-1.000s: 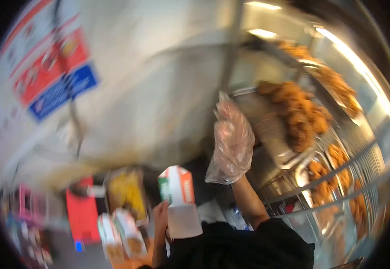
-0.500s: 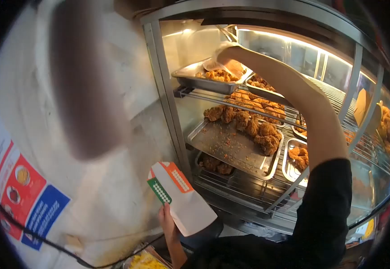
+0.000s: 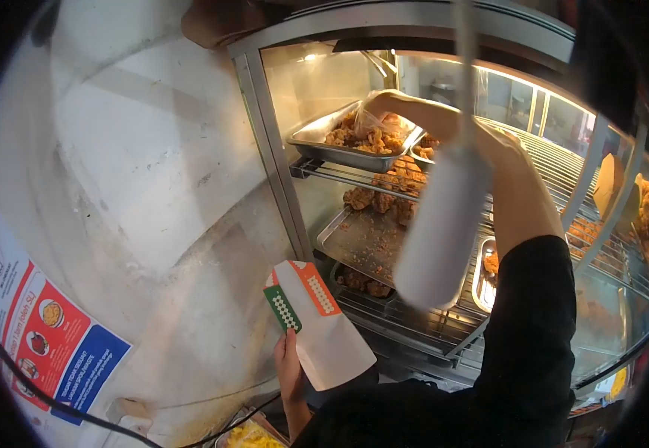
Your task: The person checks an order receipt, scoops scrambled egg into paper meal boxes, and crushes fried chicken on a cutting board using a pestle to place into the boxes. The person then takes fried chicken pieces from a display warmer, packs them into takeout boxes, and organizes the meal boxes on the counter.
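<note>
My left hand (image 3: 290, 367) is closed on the edge of a white paper food box (image 3: 330, 346) with orange and green patterned flaps, held below the front of a lit display cabinet. Inside the cabinet, my right hand (image 3: 385, 118), in a clear plastic glove, reaches down into a metal tray (image 3: 339, 155) on the upper shelf. It touches the small fried chicken pieces (image 3: 375, 140) there. The glove and the chicken hide its fingertips, so its grip is unclear.
A blurred pale cylinder (image 3: 444, 231) hangs in front of the cabinet and covers part of it. Lower shelves hold a crumb-strewn tray (image 3: 358, 237) and larger fried chicken pieces (image 3: 359, 197). A printed poster (image 3: 55, 328) is on the left; a cable (image 3: 108, 425) crosses below.
The hanging cylinder has swung from the left to in front of the cabinet. My right hand remains at the upper tray. My left hand still holds the box, slightly further right in view.
</note>
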`<move>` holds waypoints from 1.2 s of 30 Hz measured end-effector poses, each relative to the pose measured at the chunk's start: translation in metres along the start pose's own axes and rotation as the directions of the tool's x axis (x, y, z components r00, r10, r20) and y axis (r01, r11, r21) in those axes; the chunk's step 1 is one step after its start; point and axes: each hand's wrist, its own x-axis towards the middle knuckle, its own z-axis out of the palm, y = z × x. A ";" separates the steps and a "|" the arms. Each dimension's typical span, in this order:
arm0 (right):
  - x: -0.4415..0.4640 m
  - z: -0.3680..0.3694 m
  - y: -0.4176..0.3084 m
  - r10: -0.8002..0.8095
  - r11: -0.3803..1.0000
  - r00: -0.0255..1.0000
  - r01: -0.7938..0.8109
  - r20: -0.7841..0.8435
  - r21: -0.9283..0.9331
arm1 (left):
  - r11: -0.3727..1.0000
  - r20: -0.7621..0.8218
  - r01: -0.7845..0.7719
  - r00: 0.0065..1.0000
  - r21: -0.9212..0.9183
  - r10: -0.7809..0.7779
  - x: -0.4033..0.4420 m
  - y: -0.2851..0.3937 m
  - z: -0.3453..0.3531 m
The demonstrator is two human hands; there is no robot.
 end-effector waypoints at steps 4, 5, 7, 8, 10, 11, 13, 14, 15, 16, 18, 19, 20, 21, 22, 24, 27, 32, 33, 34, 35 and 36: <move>0.003 -0.019 -0.004 -0.031 0.998 0.984 0.039 -0.178 0.041 | 0.999 -0.010 0.038 0.999 0.000 -0.038 -0.005 0.025 0.012; -0.001 -0.026 -0.003 -0.028 0.997 0.973 0.044 -0.229 0.067 | 1.000 -0.012 0.030 0.999 0.002 -0.030 -0.004 0.029 0.016; -0.011 -0.037 0.000 -0.022 0.989 0.940 0.070 -0.340 0.129 | 1.000 -0.011 0.018 1.000 0.015 -0.018 -0.005 0.034 0.015; -0.019 -0.043 0.001 -0.009 0.981 0.911 0.087 -0.413 0.171 | 0.999 0.044 -0.011 0.999 0.045 0.010 -0.001 0.033 0.009; -0.036 -0.049 -0.004 0.023 0.956 0.842 0.139 -0.540 0.258 | 0.993 0.138 -0.061 0.989 0.099 0.047 0.007 0.029 -0.004; -0.051 -0.051 -0.012 0.046 0.932 0.798 0.182 -0.601 0.314 | 0.989 0.163 -0.080 0.985 0.121 0.060 0.005 0.031 -0.006; -0.077 -0.052 -0.032 0.073 0.844 0.712 0.329 -0.699 0.423 | 0.985 0.167 -0.091 0.984 0.149 0.066 0.007 0.040 -0.001; -0.102 -0.049 -0.048 0.089 0.770 0.676 0.420 -0.732 0.481 | 0.994 0.171 -0.042 0.985 0.096 0.026 0.007 0.041 -0.001; -0.133 -0.042 -0.066 0.095 0.670 0.658 0.513 -0.747 0.537 | 0.991 0.139 -0.084 0.988 0.105 0.069 0.001 0.046 0.005; -0.161 -0.031 -0.086 0.099 0.555 0.659 0.586 -0.746 0.590 | 0.989 0.163 -0.103 0.983 0.103 0.085 0.006 0.042 0.002; -0.200 -0.002 -0.118 0.057 0.342 0.705 0.652 -0.707 0.677 | 0.989 0.190 -0.115 0.977 0.096 0.095 0.016 0.034 -0.005; -0.216 0.015 -0.131 0.020 0.242 0.739 0.650 -0.673 0.721 | 0.990 0.202 -0.110 0.975 0.090 0.090 0.018 0.029 -0.006; -0.232 0.033 -0.139 -0.024 0.146 0.772 0.631 -0.635 0.762 | 0.989 0.188 -0.122 0.977 0.083 0.105 0.014 0.027 -0.004; -0.243 0.052 -0.148 -0.073 0.072 0.809 0.588 -0.584 0.806 | 0.989 0.182 -0.134 0.976 0.070 0.119 0.014 0.025 -0.003; -0.252 0.071 -0.157 -0.128 0.000 0.835 0.539 -0.534 0.842 | 0.987 0.174 -0.147 0.975 0.061 0.135 0.011 0.021 -0.003; -0.264 0.105 -0.169 -0.244 -0.123 0.857 0.436 -0.453 0.891 | 0.988 0.144 -0.152 0.978 0.011 0.149 0.002 0.020 0.002; -0.270 0.141 -0.189 -0.383 -0.237 0.854 0.277 -0.352 0.931 | 0.986 0.135 -0.148 0.978 -0.075 0.157 -0.022 0.026 0.011; -0.267 0.183 -0.213 -0.468 -0.249 0.807 0.269 -0.359 0.930 | 0.981 0.078 -0.195 0.977 -0.019 0.196 -0.035 0.010 -0.007; -0.272 0.182 -0.214 -0.470 -0.239 0.828 0.213 -0.305 0.947 | 0.980 0.059 -0.201 0.978 -0.014 0.201 -0.038 0.007 -0.009; -0.275 0.182 -0.215 -0.471 -0.228 0.846 0.157 -0.250 0.961 | 0.978 0.041 -0.207 0.977 -0.009 0.207 -0.040 0.004 -0.011; -0.273 0.186 -0.216 -0.502 -0.265 0.819 0.161 -0.278 0.951 | 0.978 0.029 -0.206 0.978 -0.024 0.207 -0.043 0.002 -0.013; -0.267 0.192 -0.216 -0.530 -0.301 0.791 0.163 -0.307 0.940 | 0.978 0.017 -0.206 0.978 -0.040 0.207 -0.044 -0.002 -0.015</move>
